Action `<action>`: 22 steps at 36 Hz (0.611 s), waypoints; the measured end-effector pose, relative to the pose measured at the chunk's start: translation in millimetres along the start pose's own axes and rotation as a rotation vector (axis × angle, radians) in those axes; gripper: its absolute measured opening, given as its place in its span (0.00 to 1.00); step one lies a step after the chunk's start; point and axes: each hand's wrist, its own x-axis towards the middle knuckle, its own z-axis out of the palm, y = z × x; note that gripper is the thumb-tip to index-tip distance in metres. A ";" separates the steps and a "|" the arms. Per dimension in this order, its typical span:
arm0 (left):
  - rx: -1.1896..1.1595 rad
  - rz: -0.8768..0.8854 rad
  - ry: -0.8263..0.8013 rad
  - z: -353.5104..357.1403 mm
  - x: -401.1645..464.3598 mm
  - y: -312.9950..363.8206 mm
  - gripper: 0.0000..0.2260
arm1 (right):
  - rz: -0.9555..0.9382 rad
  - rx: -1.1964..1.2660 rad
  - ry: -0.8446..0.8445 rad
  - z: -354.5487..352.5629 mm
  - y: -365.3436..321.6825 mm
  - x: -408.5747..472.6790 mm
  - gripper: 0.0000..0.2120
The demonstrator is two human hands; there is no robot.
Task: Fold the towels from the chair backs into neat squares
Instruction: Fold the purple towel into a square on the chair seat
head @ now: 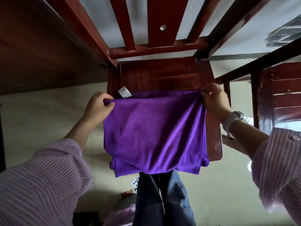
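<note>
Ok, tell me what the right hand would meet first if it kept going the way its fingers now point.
The right hand, pinching a corner of the purple towel, has its fingers pointing across toward the left hand. Going straight on, it would probably meet the towel's raised top edge first; depth is unclear.

There was a single view, from a camera worn on the person's head. It looked forward and steeply down over both forearms, so the striped sleeves [48, 176] filled the lower corners and the person's trousers [162, 201] ran out of the bottom edge. The lens was wide: the slats of the wooden chair [162, 75] fanned outward towards the top of the frame, and straight rails bent near the edges. The camera sat close, with the left hand [97, 106] and right hand [215, 98] at mid-height and the purple towel [153, 132] centred between them. The pale floor [40, 111] lay far beneath.
</note>
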 end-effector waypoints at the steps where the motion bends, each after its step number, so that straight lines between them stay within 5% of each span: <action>1: 0.062 0.059 0.015 1.5 3.1 -1.5 0.08 | 0.006 -0.030 -0.019 3.0 1.6 4.9 0.07; 11: 0.229 0.262 -0.051 6.3 0.2 -7.4 0.10 | -0.010 -0.165 -0.076 14.9 14.4 12.0 0.08; 17: 0.188 0.211 -0.109 -0.1 5.6 -5.6 0.09 | -0.006 -0.145 -0.127 11.7 16.0 14.1 0.07; 22: -0.088 0.055 -0.022 -4.7 8.0 3.2 0.09 | 0.008 -0.043 -0.057 6.7 11.5 12.1 0.07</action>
